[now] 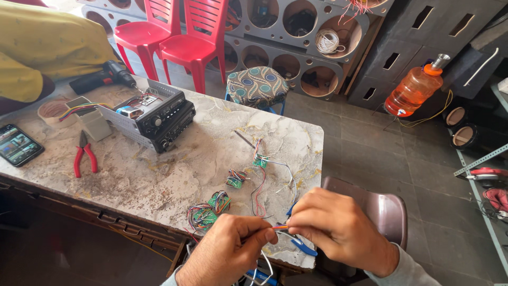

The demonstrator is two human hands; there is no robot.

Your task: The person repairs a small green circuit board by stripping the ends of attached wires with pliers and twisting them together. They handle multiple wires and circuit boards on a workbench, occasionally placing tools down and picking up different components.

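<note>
hands left [228, 253] and right [334, 229] knuckles up, pinching thin wires [279, 227]

Two red plastic chairs [174, 37] stand behind the marbled stone table [159, 169]. On it lie four small green circuit boards with coloured wires [219, 202], one black car stereo unit [164, 119], one pair of red-handled pliers [83, 154], one smartphone [17, 144] and one black cordless drill [103, 76]. One orange plastic bottle [414, 90] stands on the floor.
</note>
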